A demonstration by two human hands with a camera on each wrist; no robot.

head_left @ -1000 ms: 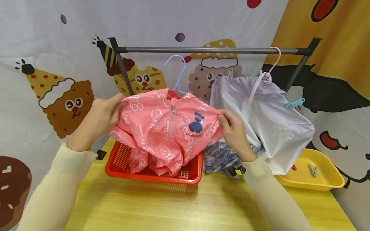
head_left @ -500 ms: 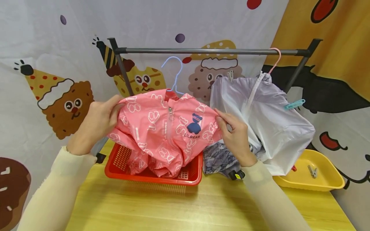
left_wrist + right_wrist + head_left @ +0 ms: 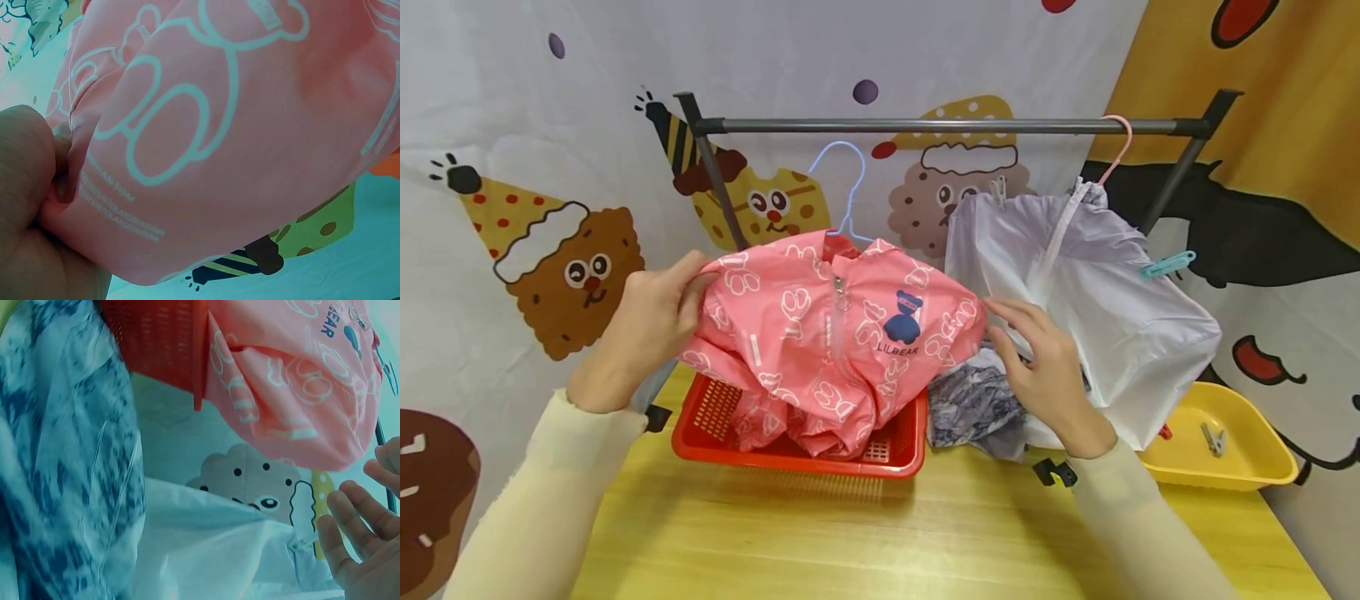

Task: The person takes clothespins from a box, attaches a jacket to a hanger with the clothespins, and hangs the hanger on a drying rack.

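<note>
head view: over and into the basket hangs the jacket, pinched by our left hand; our right hand holds nothing. we should square both shoulders on the hanger.

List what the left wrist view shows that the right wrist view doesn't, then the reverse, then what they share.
Left wrist only: the left hand pinching the pink jacket, and a striped party hat on the backdrop.

Right wrist only: the right hand, the marbled garment, the white garment and, as far as I can tell, the red basket.

Both: the pink jacket and the backdrop.
</note>
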